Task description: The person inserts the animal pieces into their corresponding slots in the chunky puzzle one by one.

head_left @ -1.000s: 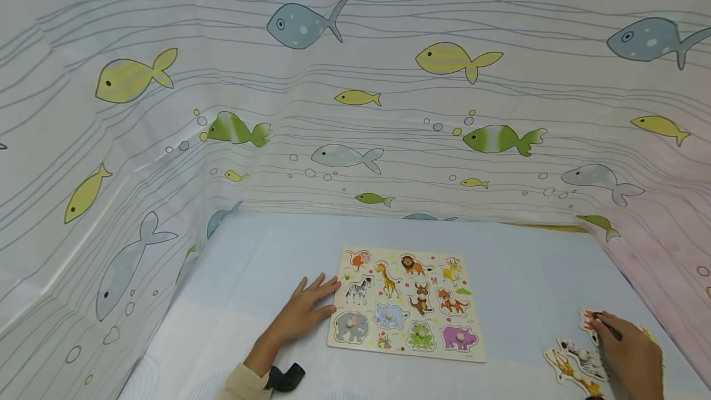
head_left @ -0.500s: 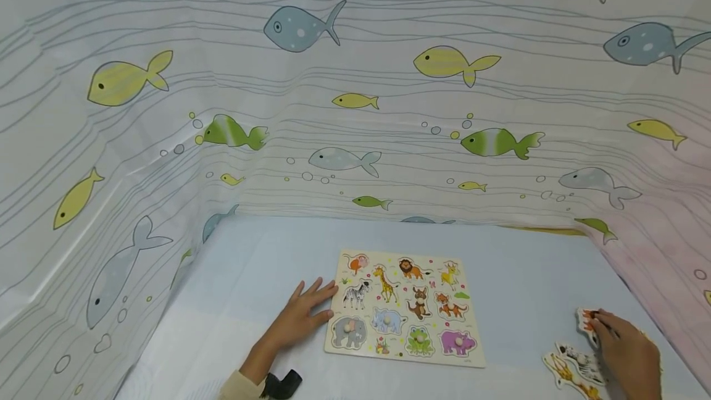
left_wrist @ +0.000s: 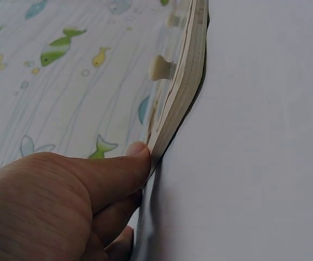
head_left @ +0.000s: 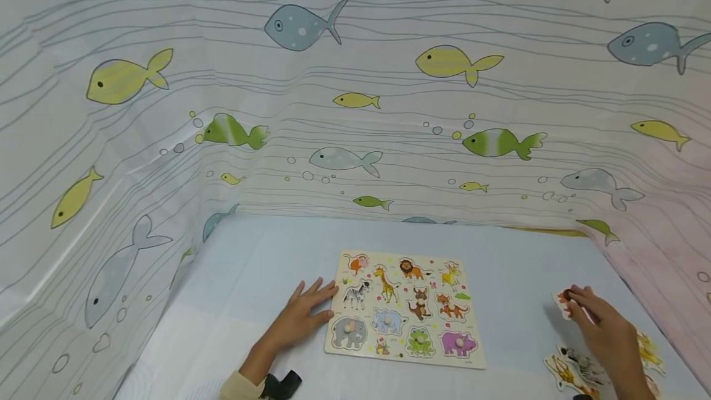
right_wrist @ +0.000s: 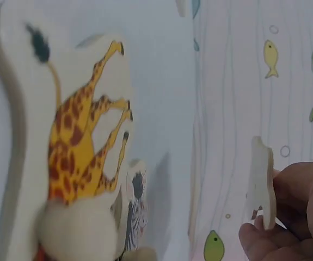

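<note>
My left hand [head_left: 300, 320] lies at the left edge of a wooden animal puzzle board [head_left: 439, 360], fingers spread and fairly straight. In the left wrist view its thumb [left_wrist: 118, 171] touches the board's edge. At the right, my right hand [head_left: 611, 329] pinches an orange animal puzzle piece [head_left: 561, 302] between thumb and fingers, raised off the table. The right wrist view shows that piece [right_wrist: 262, 179] tilted nearly edge-on. Below the hand lie a giraffe piece [head_left: 563, 374] and a zebra piece [head_left: 582, 364], partly covered by its shadow.
A yellow piece [head_left: 648, 354] and part of a pinkish one [head_left: 652, 386] lie right of my right wrist. Knobs stand up from the board's elephant, rhino, frog and hippo. Fish-printed sheeting [head_left: 355, 128] encloses the pale table [head_left: 266, 245].
My right hand has lifted the orange animal piece off the table and moved it left and away from me, uncovering the yellow piece. The left hand has stayed at the board.
</note>
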Tool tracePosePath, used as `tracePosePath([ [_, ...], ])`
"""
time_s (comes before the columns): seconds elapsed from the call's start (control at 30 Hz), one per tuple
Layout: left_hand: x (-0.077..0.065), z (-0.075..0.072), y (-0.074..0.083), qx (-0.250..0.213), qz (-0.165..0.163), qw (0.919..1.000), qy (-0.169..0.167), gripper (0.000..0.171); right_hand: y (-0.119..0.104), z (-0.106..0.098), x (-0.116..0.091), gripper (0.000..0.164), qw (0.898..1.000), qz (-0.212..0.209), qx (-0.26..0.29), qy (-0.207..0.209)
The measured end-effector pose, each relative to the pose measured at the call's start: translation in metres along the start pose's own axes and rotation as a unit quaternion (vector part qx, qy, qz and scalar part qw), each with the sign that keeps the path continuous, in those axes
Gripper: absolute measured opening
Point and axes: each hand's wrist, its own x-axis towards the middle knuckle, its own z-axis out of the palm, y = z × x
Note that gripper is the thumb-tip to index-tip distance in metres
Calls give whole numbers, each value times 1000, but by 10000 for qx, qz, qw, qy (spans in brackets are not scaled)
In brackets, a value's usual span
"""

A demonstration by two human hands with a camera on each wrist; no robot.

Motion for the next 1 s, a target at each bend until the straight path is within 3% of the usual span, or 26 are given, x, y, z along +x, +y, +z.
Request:
tracePosePath([
  [0.13, -2, 2, 2, -22, -37, 10000, 64, 54, -12, 6, 0, 32, 9978, -638, 155, 0],
  [0.4, -6, 5, -2, -2, -135, 9997, 181, 54, -44, 28, 10, 25, 9865, -1521, 593, 107],
  [0.7, 0, 2, -3, 4, 27, 9999, 155, 54, -71, 52, 16, 33, 9787, -1841, 906, 92],
  [1.0, -1, 2, -2, -53, 120, 9999, 112, 54, -92, 72, 25, 33, 9619, -2460, 1184, -136],
])
